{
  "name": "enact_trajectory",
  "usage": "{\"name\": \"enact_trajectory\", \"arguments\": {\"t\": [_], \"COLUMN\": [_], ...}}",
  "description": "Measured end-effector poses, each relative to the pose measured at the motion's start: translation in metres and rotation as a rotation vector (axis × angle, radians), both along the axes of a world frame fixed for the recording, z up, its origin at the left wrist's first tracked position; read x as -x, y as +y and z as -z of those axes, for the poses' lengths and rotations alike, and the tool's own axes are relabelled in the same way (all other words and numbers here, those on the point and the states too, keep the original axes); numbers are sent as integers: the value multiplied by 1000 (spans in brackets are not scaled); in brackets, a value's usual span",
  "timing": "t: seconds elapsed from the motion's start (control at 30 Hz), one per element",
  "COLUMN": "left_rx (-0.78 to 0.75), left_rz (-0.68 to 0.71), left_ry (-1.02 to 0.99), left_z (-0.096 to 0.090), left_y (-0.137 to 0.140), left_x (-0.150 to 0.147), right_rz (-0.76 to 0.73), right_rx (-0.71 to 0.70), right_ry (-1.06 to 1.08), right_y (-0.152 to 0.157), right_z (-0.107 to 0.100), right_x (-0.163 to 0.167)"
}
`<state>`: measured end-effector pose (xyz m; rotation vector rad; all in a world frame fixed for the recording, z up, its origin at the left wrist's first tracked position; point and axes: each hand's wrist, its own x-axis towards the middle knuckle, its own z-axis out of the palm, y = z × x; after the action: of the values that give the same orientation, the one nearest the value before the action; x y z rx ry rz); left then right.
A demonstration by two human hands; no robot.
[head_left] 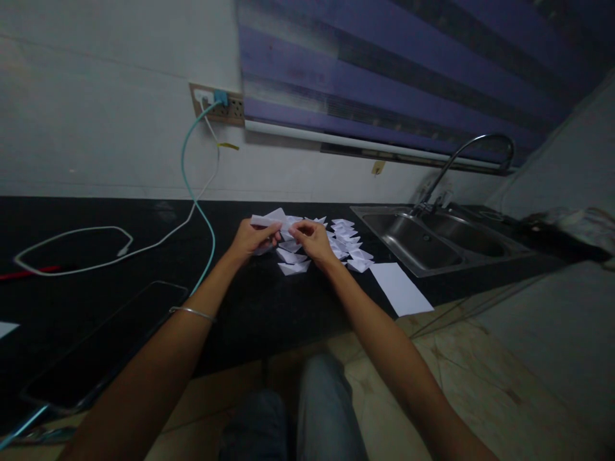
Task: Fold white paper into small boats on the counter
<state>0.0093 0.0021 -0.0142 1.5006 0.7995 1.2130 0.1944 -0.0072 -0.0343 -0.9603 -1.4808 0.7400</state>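
Between my two hands is a piece of folded white paper (267,220), raised just above the counter. My left hand (254,238) pinches it at its left side, thumb on top. The fingers of my right hand (310,238) are pressed together at its right end. Several small folded paper boats (346,240) lie in rows on the black counter, behind and beside my right hand. A few more folded boats (293,266) rest between my wrists. To the right lies a flat white sheet of paper (402,289).
A steel double sink (408,246) with a curved tap (461,150) is set into the counter at right. On the left lie a dark tablet or large phone (106,346), a white cable (86,229) and a teal cable (211,243). A socket strip (233,109) is on the wall.
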Motion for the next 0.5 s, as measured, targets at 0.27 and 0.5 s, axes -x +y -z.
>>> {"name": "enact_trajectory", "arguments": {"t": [0.27, 0.5], "left_rx": [75, 198], "left_rz": [10, -112], "left_ry": [-368, -141], "left_z": [4, 13], "left_y": [-2, 14], "left_x": [-27, -31], "right_rz": [260, 92], "right_rx": [-151, -237], "right_ry": [10, -266], "right_y": [-6, -24], "right_z": [-3, -6], "right_x": [9, 25]}}
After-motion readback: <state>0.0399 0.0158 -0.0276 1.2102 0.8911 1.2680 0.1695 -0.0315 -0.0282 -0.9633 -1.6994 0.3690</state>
